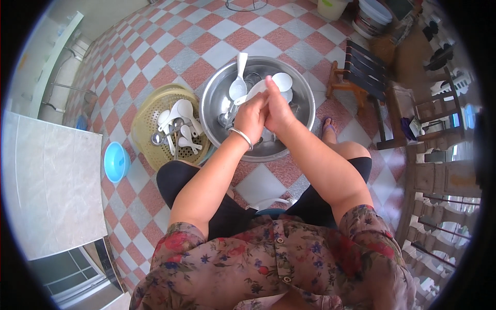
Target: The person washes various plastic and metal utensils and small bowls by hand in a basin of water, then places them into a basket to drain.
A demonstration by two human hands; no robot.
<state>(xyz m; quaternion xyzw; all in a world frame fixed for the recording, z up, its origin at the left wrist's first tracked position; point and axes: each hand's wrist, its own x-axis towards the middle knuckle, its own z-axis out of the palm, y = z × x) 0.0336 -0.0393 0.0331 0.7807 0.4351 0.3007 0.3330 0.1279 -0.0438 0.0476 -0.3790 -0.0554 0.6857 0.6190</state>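
Observation:
Over a wide steel basin [205,111], my two hands are pressed together. A white spoon [257,89] shows at their far left side, and part of it is hidden by my fingers. My left hand [250,118], with a pale bangle at the wrist, is closed around it. Against it lies my right hand [280,109], fingers pressed to the left ones. In the basin, a white ladle-like spoon [239,82] leans with its handle up over the far rim. A round white spoon bowl [282,81] and several metal spoons lie nearby, partly covered by my hands.
Left of the basin stands a yellowish colander [140,121] holding several white and metal spoons. A blue bowl [117,161] sits farther left on the checkered floor. A folding chair [364,70] stands right, with white buckets [373,18] beyond.

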